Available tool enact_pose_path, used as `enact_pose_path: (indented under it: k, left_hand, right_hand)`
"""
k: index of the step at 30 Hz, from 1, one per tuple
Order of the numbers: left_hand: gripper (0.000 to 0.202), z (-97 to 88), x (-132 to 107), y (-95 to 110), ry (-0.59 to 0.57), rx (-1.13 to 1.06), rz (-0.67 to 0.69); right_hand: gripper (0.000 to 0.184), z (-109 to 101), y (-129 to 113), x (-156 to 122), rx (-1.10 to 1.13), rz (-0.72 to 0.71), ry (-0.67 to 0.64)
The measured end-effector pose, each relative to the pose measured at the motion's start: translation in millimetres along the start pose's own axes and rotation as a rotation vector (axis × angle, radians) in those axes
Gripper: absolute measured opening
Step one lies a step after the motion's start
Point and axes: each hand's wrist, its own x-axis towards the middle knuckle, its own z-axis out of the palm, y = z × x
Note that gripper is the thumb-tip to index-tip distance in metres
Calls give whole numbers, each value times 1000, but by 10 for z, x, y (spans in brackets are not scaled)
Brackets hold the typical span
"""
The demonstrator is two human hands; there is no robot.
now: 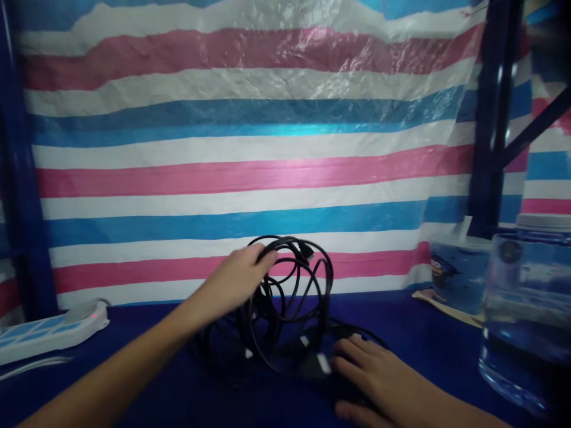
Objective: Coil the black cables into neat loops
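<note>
A loose coil of black cable [328,279] stands up from the blue table in the middle of the head view. My left hand [247,267] is closed around the top left of its loops. A black plug [305,249] shows at the upper part of the coil. Lower down, dark connectors with pale ends [322,364] lie among the strands. Beside them, low on the right, is my right hand [370,368], its fingers spread and thumb apart over the dark cable ends. Blur and shadow hide exactly what its fingertips touch.
A white power strip [84,333] with a plugged-in adapter lies at left, a white cord [35,365] before it. At right stand a clear water container [526,321] and a blue patterned cup [459,273]. Blue posts [491,131] and a striped sheet [250,178] bound the back.
</note>
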Motion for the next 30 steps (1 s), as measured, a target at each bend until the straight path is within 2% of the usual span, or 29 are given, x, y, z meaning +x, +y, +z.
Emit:
enact_pose_path:
  k: [1, 3, 7, 8, 10, 14, 17, 19, 20, 22, 24, 26, 28, 30]
  left_hand:
    - [39, -63, 61, -30, 0, -67, -46]
    - [42, -131, 157, -155, -11, -163, -139]
    - [45, -180, 226, -564, -43, -141, -242]
    - [44, -200, 224, -669, -49, -110, -259]
    - [43, -256, 214, -851, -71, -56, -280]
    - [47, -421, 205, -1037, -69, -26, -228]
    - [48, -568, 168, -958, 17, -28, -147]
    - [47, -632, 76, -796, 21, -57, -59]
    - [46, -639, 2, -693, -18, -75, 1]
    - [41, -586, -186, -483, -213, -54, 122]
    - [39, -449, -377, -317, -369, 121, 225]
    - [47, -282, -497, -239, -319, 277, 349]
    - [59, -156, -509, -254, -255, 278, 294]
    - [55, -114, -431, -344, -283, 171, 203]
  right_hand:
    - [20, 6, 19, 17, 49, -35, -17]
    - [29, -98, 34, 93, 196, -27, 23]
    - [18, -641, 62, 374, 612, 214, 399]
    - [13, -792, 84, 466, 711, 269, 412]
    - [14, -1058, 146, 661, 948, 434, 448]
    - [6, -1428, 294, 1029, 1244, 377, 594]
    - [6, -1544, 395, 1240, 1232, 366, 653]
    - [4, -1486, 461, 1338, 1166, 414, 618]
    - [4, -1408, 496, 1371, 1137, 444, 580]
    - [7, -1172, 573, 1403, 1094, 476, 482]
    - [11, -880, 660, 1396, 1026, 509, 395]
    - [16, -611, 752, 1358, 922, 539, 271]
    - [22, -433, 842, 1296, 781, 553, 146]
    - [42, -387, 923, 1207, 651, 533, 16]
